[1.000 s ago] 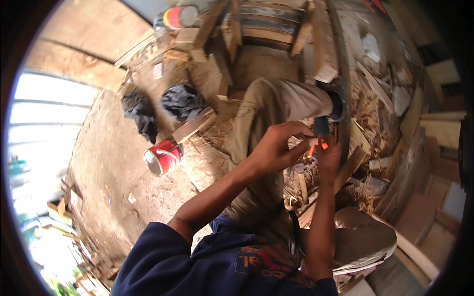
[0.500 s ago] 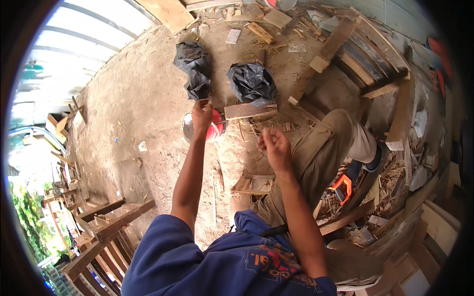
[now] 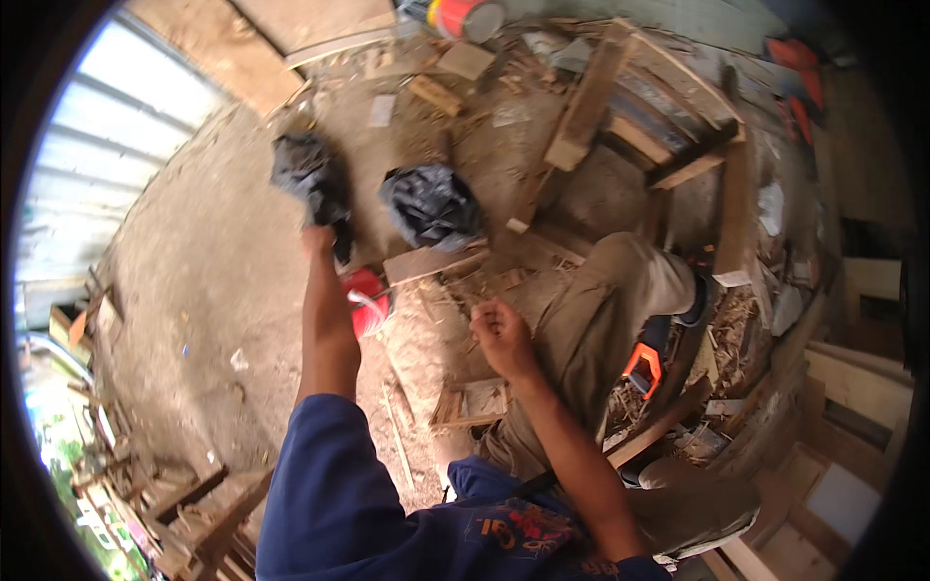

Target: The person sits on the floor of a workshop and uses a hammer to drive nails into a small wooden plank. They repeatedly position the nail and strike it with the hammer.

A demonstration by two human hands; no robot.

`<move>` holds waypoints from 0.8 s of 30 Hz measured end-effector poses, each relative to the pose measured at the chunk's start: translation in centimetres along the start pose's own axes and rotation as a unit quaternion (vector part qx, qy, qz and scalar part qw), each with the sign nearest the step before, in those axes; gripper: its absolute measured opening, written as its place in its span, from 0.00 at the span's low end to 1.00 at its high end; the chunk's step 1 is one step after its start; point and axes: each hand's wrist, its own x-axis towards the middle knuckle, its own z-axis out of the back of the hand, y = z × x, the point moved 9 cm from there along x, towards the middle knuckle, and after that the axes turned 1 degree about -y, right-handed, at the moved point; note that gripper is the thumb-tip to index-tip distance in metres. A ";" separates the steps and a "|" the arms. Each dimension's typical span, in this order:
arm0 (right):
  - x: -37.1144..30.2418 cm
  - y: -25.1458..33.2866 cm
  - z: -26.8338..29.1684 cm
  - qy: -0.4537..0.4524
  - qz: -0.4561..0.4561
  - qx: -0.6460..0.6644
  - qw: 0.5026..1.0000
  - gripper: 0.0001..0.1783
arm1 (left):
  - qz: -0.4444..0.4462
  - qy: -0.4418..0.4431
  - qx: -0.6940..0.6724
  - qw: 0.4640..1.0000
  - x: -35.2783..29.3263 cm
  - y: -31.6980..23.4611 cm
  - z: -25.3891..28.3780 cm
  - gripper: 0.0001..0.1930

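Down on the dusty floor, left arm stretched far out, left hand (image 3: pixel 320 240) reaching at a crumpled black bag (image 3: pixel 312 179), touching it; grip hidden, cannot tell. Just below the wrist, a red tin can (image 3: pixel 368 302). Right hand (image 3: pixel 502 336) curled into a loose fist, holding nothing, hanging above wood scraps (image 3: pixel 467 402) beside the bent knee (image 3: pixel 620 271).

left hand (image 3: pixel 318 239) fingers hidden behind black bag (image 3: pixel 308 176); red can (image 3: pixel 368 301) partly covered by forearm, grip unclear
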 end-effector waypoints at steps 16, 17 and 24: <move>-2.0 4.4 -0.3 0.078 0.042 -0.161 0.983 0.14 | -0.008 -0.004 -0.063 0.998 -0.3 0.4 -0.8 0.31; -1.7 4.5 0.0 0.059 0.054 -0.169 0.982 0.14 | -0.022 -0.024 -0.096 0.995 -0.8 -0.1 0.6 0.30; -0.6 3.7 -0.9 0.023 0.100 -0.128 0.986 0.14 | -0.090 -0.025 -0.557 0.825 -5.1 -6.1 15.0 0.18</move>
